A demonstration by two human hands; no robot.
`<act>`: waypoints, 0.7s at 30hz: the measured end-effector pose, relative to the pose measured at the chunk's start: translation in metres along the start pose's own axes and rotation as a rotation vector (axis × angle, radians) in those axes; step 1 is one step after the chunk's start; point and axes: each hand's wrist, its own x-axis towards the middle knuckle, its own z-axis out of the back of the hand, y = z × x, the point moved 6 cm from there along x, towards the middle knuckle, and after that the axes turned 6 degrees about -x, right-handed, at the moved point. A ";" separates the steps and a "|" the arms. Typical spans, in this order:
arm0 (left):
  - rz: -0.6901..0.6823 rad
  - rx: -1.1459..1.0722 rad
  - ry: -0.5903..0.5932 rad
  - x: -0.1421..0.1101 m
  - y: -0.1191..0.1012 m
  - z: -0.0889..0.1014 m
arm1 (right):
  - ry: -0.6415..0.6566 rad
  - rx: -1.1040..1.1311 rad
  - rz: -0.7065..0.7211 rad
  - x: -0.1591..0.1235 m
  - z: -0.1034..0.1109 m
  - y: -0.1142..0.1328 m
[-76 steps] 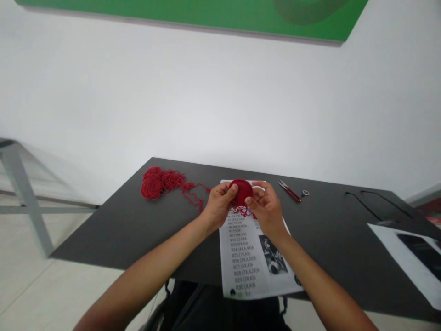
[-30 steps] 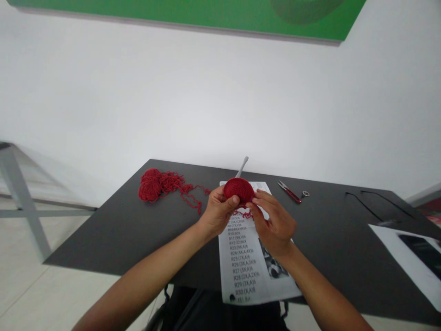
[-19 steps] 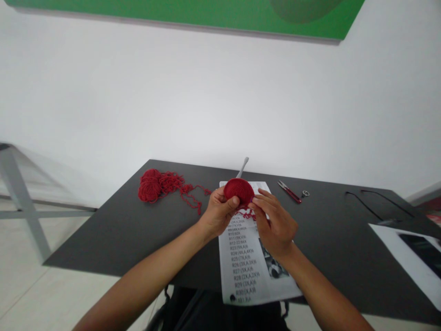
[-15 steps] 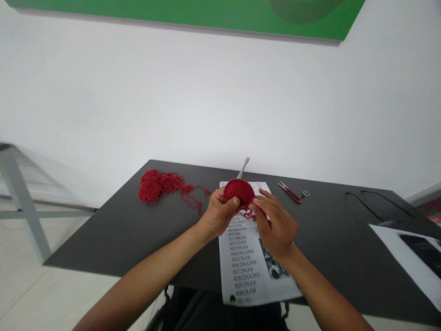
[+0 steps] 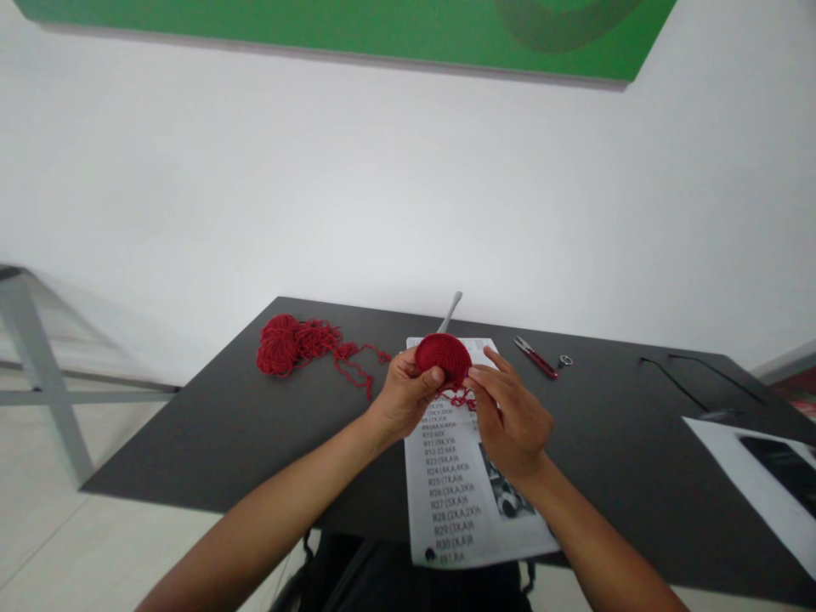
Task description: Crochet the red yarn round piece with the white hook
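A round, cupped piece of red crochet point(image 5: 443, 357) is held up over a printed sheet. My left hand point(image 5: 408, 391) is closed on its left edge, with the thumb pressed on the front. At the right edge, my right hand point(image 5: 510, 412) pinches with thumb and forefinger, its other fingers raised. Whatever lies inside that pinch is too small and hidden to name. Loose red yarn point(image 5: 460, 398) dangles beneath the crochet piece. Under both hands lies the pattern sheet point(image 5: 446, 531), with rows of printed text and a small picture.
A tangled heap of red yarn point(image 5: 280, 344) lies at the table's left. Behind the hands a grey rod point(image 5: 450, 312) sticks out. Red-handled snips point(image 5: 536, 357) with a ring lie to the right, then eyeglasses point(image 5: 685, 387) and a white sheet bearing a dark phone-like object point(image 5: 781, 467).
The crochet piece and both hands stay nearly in place. My right fingertips have shifted very slightly at its edge, and a purple speck seen there before is now hidden.
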 end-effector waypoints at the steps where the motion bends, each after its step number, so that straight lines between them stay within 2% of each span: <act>1: -0.002 0.003 0.001 0.000 0.000 0.000 | -0.002 0.006 -0.001 0.000 0.000 0.000; 21: -0.037 0.031 0.050 0.000 -0.002 -0.003 | -0.035 -0.028 -0.028 0.004 0.003 0.001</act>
